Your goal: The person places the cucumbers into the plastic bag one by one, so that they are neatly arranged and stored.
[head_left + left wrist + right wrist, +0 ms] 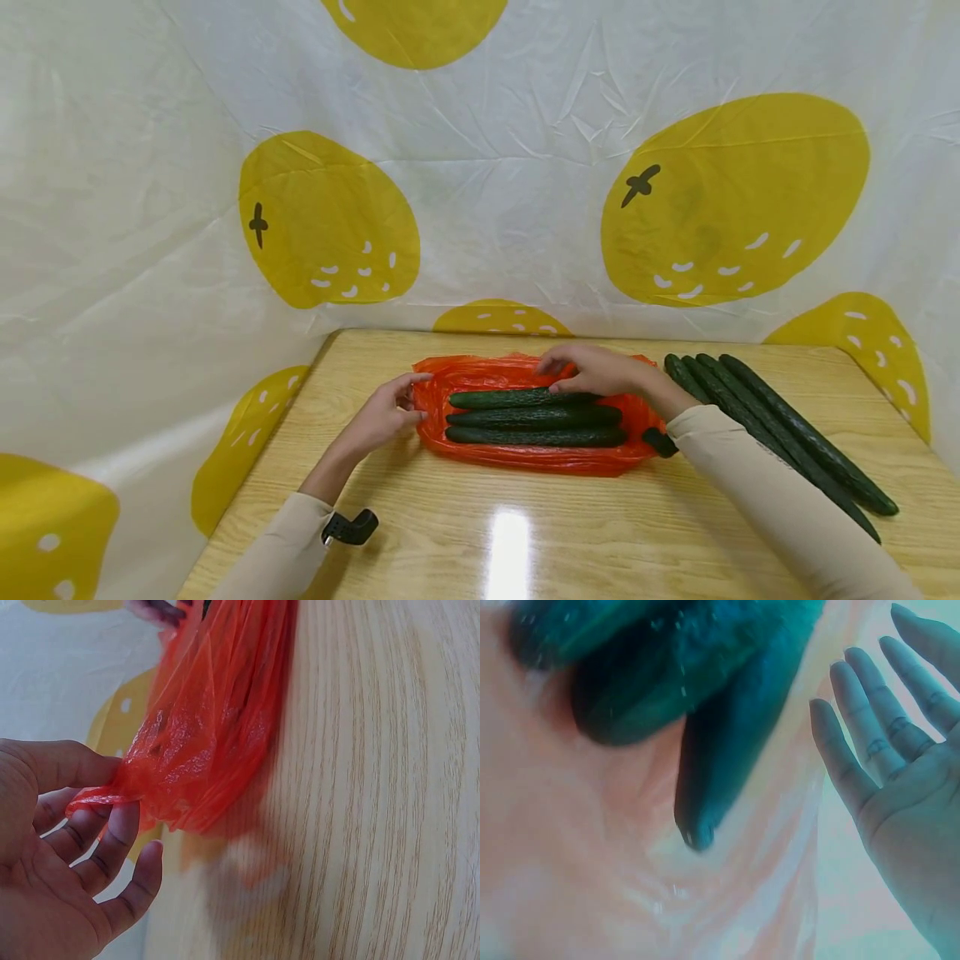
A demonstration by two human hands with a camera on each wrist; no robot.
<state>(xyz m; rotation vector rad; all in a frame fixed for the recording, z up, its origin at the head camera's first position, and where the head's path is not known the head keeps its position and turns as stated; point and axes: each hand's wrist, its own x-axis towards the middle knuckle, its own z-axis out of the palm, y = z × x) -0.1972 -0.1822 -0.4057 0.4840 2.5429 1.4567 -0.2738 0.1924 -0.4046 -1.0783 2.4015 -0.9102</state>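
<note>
A red plastic bag lies spread on the table, and three dark green cucumbers rest side by side on it. My left hand is at the bag's left end. In the left wrist view its thumb and fingers pinch a gathered edge of the red film. Over the far right part of the bag is my right hand, close above the back cucumber. The right wrist view shows this hand with extended fingers, holding nothing, beside the cucumber ends.
Several more long cucumbers lie slanted on the right of the wooden table, partly behind the right sleeve. A white curtain with yellow fruit prints hangs along the back and left. Black wrist cameras sit on both sleeves.
</note>
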